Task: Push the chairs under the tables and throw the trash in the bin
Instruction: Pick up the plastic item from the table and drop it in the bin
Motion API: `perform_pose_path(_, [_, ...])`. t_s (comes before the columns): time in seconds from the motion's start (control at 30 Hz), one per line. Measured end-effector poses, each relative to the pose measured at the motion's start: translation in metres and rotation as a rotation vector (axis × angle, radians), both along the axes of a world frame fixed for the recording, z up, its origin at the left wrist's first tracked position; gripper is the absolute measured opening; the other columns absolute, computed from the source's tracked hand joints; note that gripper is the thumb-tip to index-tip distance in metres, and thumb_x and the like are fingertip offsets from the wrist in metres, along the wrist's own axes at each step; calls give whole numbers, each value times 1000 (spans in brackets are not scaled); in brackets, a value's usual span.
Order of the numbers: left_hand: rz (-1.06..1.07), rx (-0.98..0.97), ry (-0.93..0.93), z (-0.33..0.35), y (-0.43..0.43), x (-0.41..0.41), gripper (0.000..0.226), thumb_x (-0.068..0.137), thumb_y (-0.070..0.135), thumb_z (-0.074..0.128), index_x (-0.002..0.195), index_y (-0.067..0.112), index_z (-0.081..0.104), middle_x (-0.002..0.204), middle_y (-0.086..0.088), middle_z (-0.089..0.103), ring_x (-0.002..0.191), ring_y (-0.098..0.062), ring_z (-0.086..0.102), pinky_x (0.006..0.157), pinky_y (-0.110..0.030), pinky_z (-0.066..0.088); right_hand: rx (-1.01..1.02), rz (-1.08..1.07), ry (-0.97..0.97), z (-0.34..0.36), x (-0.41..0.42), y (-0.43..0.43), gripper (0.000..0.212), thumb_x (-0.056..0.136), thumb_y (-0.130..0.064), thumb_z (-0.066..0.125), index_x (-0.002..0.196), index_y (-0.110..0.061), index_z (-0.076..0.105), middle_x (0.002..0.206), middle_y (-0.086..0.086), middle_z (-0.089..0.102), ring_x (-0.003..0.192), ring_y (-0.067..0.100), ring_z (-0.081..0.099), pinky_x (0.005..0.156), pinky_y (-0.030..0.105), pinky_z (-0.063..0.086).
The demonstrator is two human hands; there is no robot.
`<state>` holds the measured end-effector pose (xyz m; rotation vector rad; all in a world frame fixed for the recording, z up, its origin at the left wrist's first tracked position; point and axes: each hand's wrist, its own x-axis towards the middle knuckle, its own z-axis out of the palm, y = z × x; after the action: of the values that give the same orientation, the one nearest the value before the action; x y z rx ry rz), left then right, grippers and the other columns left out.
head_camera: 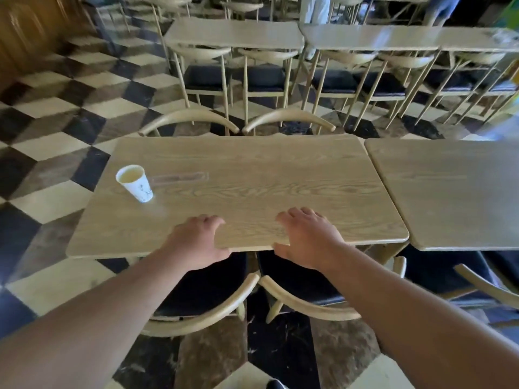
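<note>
A light wooden table [252, 175] stands in front of me. My left hand [196, 244] and my right hand [309, 238] both grip its near edge, fingers on top and thumbs at the rim. A white paper cup [135, 183] with yellowish liquid stands upright near the table's left end, beside a clear, flat wrapper-like strip [179, 178]. Below my hands, two chairs with dark seats sit partly under the table, the left chair [216, 310] and the right chair [306, 306] with backrests sticking out. No bin is visible.
Two more chair backs [191, 119] [289, 117] curve behind the table's far edge. A second table [449, 192] adjoins on the right with a chair [488, 284] pulled out. A further row of tables [233, 32] and chairs stands behind. A person's legs [314, 8] stand at the top. The floor is checkered.
</note>
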<state>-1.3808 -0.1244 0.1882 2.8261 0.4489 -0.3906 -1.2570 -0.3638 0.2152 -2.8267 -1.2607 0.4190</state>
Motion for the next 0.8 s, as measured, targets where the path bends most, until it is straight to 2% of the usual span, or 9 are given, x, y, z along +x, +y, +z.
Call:
perform_pose_path(0.3, [255, 115, -22, 52, 23, -45, 79, 87, 68, 70, 152, 30, 44, 151, 4, 50, 134, -22, 49, 106, -43, 45, 90, 219, 18, 3, 24, 59, 65, 98, -60, 60, 148, -22, 44, 144, 5, 52, 134, 29, 46, 109, 46, 42])
perform_pose_path(0.47, [383, 173, -13, 72, 42, -94, 78, 87, 66, 70, 152, 30, 43, 151, 4, 50, 135, -22, 48, 106, -41, 45, 117, 332, 44, 4, -1, 108, 65, 99, -58, 59, 150, -22, 41, 145, 5, 50, 135, 30, 45, 110, 47, 42])
perform_pose_path(0.63, [524, 243, -82, 111, 87, -149, 78, 85, 65, 72, 151, 33, 45, 153, 1, 50, 139, -25, 46, 107, -44, 45, 183, 464, -14, 43, -32, 180, 63, 97, -56, 62, 146, -20, 44, 142, 7, 50, 133, 30, 46, 109, 47, 41])
perform_pose_path(0.8, [618, 320, -126, 135, 140, -212, 77, 87, 67, 68, 150, 31, 43, 147, 3, 54, 132, -22, 52, 102, -44, 51, 255, 560, -93, 84, -77, 263, 60, 99, -54, 59, 146, -20, 44, 144, 7, 50, 131, 31, 47, 106, 47, 43])
